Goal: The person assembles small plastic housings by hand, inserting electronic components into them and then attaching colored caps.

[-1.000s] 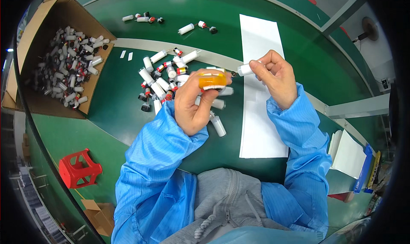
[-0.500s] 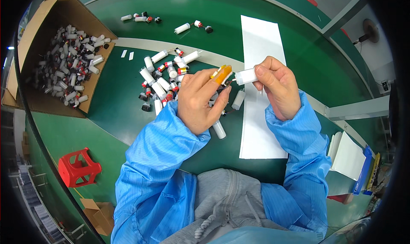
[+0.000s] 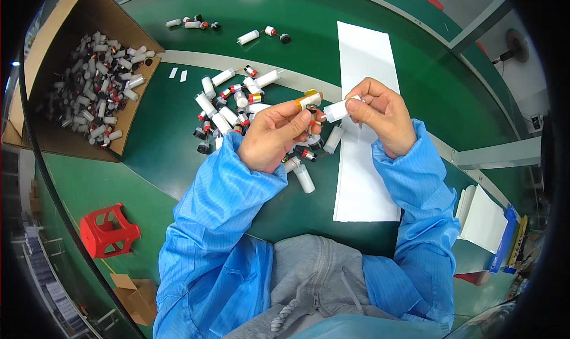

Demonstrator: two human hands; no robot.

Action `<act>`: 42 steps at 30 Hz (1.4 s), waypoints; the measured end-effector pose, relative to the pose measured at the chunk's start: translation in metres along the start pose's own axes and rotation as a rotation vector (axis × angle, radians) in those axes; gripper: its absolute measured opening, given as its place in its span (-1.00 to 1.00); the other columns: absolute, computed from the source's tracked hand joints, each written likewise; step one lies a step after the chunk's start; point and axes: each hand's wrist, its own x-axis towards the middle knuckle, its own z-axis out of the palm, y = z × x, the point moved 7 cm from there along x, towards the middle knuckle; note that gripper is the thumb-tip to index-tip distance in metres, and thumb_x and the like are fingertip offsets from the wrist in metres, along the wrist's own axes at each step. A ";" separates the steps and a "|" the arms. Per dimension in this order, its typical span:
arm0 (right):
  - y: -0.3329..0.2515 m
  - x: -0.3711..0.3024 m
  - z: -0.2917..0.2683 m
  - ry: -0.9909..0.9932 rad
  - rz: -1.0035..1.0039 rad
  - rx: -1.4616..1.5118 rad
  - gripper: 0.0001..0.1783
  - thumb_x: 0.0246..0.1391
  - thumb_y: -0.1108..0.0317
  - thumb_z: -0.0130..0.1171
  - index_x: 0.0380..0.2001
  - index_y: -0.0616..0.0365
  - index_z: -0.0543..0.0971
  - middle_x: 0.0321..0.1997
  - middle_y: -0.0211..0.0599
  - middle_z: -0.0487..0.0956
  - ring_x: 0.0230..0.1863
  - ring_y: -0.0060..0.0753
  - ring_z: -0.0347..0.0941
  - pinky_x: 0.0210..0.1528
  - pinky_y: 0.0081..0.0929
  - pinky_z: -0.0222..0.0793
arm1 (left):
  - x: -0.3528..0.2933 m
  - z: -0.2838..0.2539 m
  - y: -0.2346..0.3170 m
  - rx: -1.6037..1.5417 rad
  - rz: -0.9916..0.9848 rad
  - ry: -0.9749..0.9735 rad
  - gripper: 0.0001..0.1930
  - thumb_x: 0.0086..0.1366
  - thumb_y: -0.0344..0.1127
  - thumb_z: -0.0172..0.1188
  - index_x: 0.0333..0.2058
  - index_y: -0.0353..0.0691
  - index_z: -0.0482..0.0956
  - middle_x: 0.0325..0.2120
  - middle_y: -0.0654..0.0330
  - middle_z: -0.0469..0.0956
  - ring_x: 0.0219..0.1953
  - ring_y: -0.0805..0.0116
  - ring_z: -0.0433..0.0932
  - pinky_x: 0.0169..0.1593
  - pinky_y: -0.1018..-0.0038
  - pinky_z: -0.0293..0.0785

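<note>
The left hand [image 3: 271, 136], turned since before, is gripping an orange roll [image 3: 307, 101]; the right hand [image 3: 386, 117] is still pinching a white cylindrical tube [image 3: 338, 111].

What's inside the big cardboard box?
A loose heap of white cylinders, with black and red pieces among them. What lies beneath the top layer is covered.

Striped blue sleeves [image 3: 217, 205] frame a grey, zip-front top [image 3: 300, 268].
</note>
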 end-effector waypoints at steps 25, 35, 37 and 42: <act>-0.002 0.006 -0.007 0.106 -0.302 -0.540 -0.71 -0.03 0.47 0.26 -0.17 0.09 0.56 -0.23 -0.37 0.47 -0.20 -0.44 0.33 -0.07 -0.53 0.23 | 0.000 0.007 -0.023 -0.074 -0.228 -0.116 -0.64 0.36 -0.36 0.06 0.10 -0.32 0.40 -0.23 0.16 0.55 -0.30 0.50 0.51 -0.30 0.65 0.39; 0.028 -0.001 0.011 0.108 -0.003 0.389 -0.64 -0.02 0.66 0.21 -0.11 0.31 0.43 -0.20 -0.18 0.55 -0.15 -0.41 0.53 -0.03 -0.55 0.46 | 0.003 -0.003 -0.007 0.114 0.079 0.133 -0.63 0.26 -0.55 0.14 0.05 -0.39 0.43 -0.28 0.13 0.56 -0.29 0.39 0.63 -0.34 0.67 0.53; 0.036 0.001 0.013 0.116 0.030 0.425 -0.65 -0.02 0.67 0.22 -0.13 0.31 0.42 -0.24 -0.17 0.56 -0.19 -0.38 0.54 -0.08 -0.50 0.49 | 0.003 -0.003 -0.005 0.150 0.095 0.154 -0.62 0.23 -0.59 0.14 0.04 -0.40 0.43 -0.29 0.13 0.56 -0.29 0.38 0.63 -0.34 0.67 0.54; 0.049 -0.001 0.024 0.089 0.065 0.574 -0.72 0.01 0.65 0.20 -0.20 0.31 0.39 -0.28 -0.10 0.54 -0.22 -0.31 0.55 -0.18 -0.40 0.54 | 0.002 -0.002 -0.003 0.237 0.123 0.210 -0.62 0.18 -0.66 0.16 0.01 -0.43 0.44 -0.34 0.16 0.54 -0.30 0.40 0.63 -0.33 0.66 0.55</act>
